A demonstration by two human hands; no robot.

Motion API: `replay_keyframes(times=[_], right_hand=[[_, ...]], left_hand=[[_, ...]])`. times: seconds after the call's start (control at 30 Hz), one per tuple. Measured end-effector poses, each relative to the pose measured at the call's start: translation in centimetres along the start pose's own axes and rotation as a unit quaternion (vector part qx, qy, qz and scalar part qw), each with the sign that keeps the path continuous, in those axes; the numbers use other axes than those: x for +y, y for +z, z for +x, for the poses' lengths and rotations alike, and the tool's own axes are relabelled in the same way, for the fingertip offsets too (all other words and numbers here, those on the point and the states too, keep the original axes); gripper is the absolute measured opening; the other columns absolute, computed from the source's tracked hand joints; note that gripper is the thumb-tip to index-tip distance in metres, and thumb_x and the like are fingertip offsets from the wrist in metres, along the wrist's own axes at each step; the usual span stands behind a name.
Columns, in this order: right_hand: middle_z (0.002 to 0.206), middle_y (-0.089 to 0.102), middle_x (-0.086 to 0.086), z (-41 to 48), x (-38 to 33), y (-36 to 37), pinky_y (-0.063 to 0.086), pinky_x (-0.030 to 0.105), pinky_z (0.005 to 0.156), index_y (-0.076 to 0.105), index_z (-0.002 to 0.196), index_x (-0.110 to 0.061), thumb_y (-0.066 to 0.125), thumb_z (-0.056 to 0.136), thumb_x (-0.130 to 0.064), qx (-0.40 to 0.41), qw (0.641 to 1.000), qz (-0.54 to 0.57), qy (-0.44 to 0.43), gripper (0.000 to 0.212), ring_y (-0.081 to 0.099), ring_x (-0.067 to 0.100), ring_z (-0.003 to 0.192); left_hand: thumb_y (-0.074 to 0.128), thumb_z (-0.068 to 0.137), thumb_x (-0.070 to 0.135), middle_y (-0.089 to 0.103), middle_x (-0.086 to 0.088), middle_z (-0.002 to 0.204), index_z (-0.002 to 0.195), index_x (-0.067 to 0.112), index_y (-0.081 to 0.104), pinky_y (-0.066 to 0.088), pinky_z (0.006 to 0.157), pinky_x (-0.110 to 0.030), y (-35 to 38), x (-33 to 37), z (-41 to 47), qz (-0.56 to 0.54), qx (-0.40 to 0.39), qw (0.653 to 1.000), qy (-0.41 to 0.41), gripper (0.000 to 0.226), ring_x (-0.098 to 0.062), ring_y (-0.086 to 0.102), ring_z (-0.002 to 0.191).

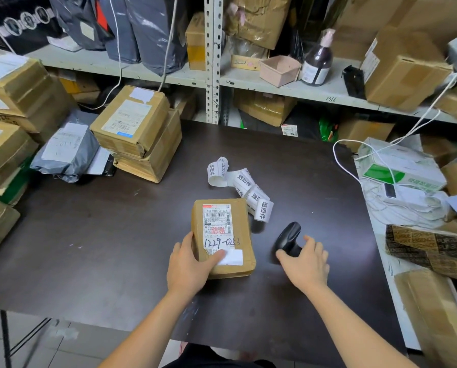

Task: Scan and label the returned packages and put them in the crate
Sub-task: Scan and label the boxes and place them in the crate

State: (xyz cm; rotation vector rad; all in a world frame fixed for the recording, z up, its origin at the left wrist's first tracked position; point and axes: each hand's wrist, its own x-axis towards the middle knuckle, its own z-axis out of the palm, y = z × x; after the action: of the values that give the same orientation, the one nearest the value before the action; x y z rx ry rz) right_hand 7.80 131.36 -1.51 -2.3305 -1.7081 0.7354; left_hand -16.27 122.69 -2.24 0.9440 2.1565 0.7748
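**Fig.** Parcel depot / returns storeroom. Far: metal shelf rack [213, 75] packed w/ cardboard boxes [405, 73] & grey mailer bags [155, 30]; shelf edge hand-marked "1316". Left: stacked boxes [131, 120] w/ shipping labels, plus another grey bag [65, 150]. Near, on dark table [89, 248]: parcel [222, 229] w/ barcode label & handwritten no., strip of printed stickers [244, 181], handheld scanner [291, 235]. Right: more boxes piled on a side bench.

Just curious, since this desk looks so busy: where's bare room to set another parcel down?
The table lies bare left of the package, up to the box stack, and behind the label strip. Past the scanner, the right side is crowded with cables.
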Motion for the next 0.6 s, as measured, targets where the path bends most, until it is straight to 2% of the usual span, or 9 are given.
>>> replay_keyframes(times=[0.07, 0.13, 0.2, 0.27, 0.4, 0.47, 0.53, 0.6], right_hand=[[0.142, 0.047, 0.009, 0.5, -1.0, -0.8, 0.034, 0.044, 0.104, 0.042, 0.144, -0.012, 0.065, 0.087, -0.035, 0.067, 0.994, 0.086, -0.022, 0.065, 0.037, 0.031, 0.131], [0.138, 0.052, 0.01, 1.8, -2.5, -1.8, 0.033, 0.035, 0.097, 0.049, 0.14, -0.01, 0.057, 0.094, -0.018, 0.098, 0.983, 0.131, -0.084, 0.047, 0.04, 0.031, 0.125], [0.137, 0.055, 0.01, 3.6, -4.5, -2.6, 0.033, 0.031, 0.093, 0.052, 0.137, -0.007, 0.048, 0.096, -0.004, 0.081, 0.978, 0.13, -0.142, 0.042, 0.041, 0.031, 0.122], [0.139, 0.056, 0.01, 5.3, -6.6, -3.1, 0.035, 0.032, 0.098, 0.052, 0.139, -0.007, 0.042, 0.097, 0.002, 0.039, 0.978, 0.092, -0.183, 0.044, 0.04, 0.03, 0.128], [0.141, 0.056, 0.004, 7.4, -9.2, -3.0, 0.037, 0.039, 0.101, 0.043, 0.147, -0.019, 0.042, 0.096, -0.002, -0.096, 0.967, -0.087, -0.22, 0.054, 0.038, 0.028, 0.134], [0.135, 0.06, -0.001, 7.9, -9.5, -2.8, 0.039, 0.037, 0.098, 0.043, 0.145, -0.023, 0.046, 0.094, -0.006, -0.132, 0.951, -0.162, -0.227, 0.054, 0.043, 0.027, 0.129], [0.127, 0.065, 0.002, 8.2, -9.3, -2.6, 0.043, 0.034, 0.097, 0.051, 0.139, -0.021, 0.053, 0.093, -0.008, -0.134, 0.95, -0.169, -0.227, 0.047, 0.052, 0.027, 0.122], [0.118, 0.068, 0.004, 8.2, -9.1, -2.8, 0.046, 0.029, 0.09, 0.062, 0.13, -0.016, 0.06, 0.093, -0.011, -0.13, 0.959, -0.104, -0.229, 0.037, 0.06, 0.026, 0.109]], left_hand=[[0.076, 0.065, 0.071, 0.054, 0.01, 0.114, 0.142, 0.038, 0.042, 0.05, 0.089, -0.036, 0.0, 0.1, -0.1, -0.003, -0.005, 1.0, 0.002, 0.09, -0.012, 0.052, 0.114], [0.074, 0.069, 0.068, 0.057, 0.01, 0.112, 0.138, 0.039, 0.045, 0.05, 0.088, -0.037, -0.1, 0.3, -0.1, -0.001, -0.012, 1.0, 0.011, 0.081, -0.01, 0.051, 0.11], [0.072, 0.072, 0.066, 0.059, 0.01, 0.11, 0.136, 0.04, 0.047, 0.051, 0.088, -0.038, -0.3, 0.3, -0.3, 0.002, -0.019, 1.0, 0.015, 0.073, -0.008, 0.05, 0.105], [0.07, 0.074, 0.066, 0.058, 0.009, 0.111, 0.137, 0.038, 0.046, 0.051, 0.088, -0.038, -0.6, 0.2, -0.4, 0.008, -0.021, 1.0, 0.01, 0.073, -0.008, 0.051, 0.103], [0.068, 0.075, 0.071, 0.05, 0.0, 0.132, 0.152, 0.024, 0.033, 0.048, 0.095, -0.038, -1.3, -0.4, -0.5, 0.015, -0.002, 1.0, -0.016, 0.097, -0.019, 0.053, 0.122], [0.067, 0.077, 0.07, 0.05, -0.002, 0.133, 0.153, 0.021, 0.033, 0.048, 0.095, -0.038, -1.6, -0.4, -0.6, 0.006, 0.017, 1.0, -0.02, 0.096, -0.021, 0.052, 0.123], [0.067, 0.081, 0.064, 0.051, 0.0, 0.123, 0.15, 0.021, 0.038, 0.048, 0.089, -0.036, -1.9, -0.1, -0.6, 0.005, 0.049, 0.999, -0.005, 0.086, -0.021, 0.053, 0.117], [0.068, 0.086, 0.053, 0.051, 0.004, 0.114, 0.145, 0.021, 0.044, 0.048, 0.084, -0.035, -2.3, 0.5, -0.6, 0.011, 0.091, 0.995, 0.028, 0.071, -0.019, 0.051, 0.113]])
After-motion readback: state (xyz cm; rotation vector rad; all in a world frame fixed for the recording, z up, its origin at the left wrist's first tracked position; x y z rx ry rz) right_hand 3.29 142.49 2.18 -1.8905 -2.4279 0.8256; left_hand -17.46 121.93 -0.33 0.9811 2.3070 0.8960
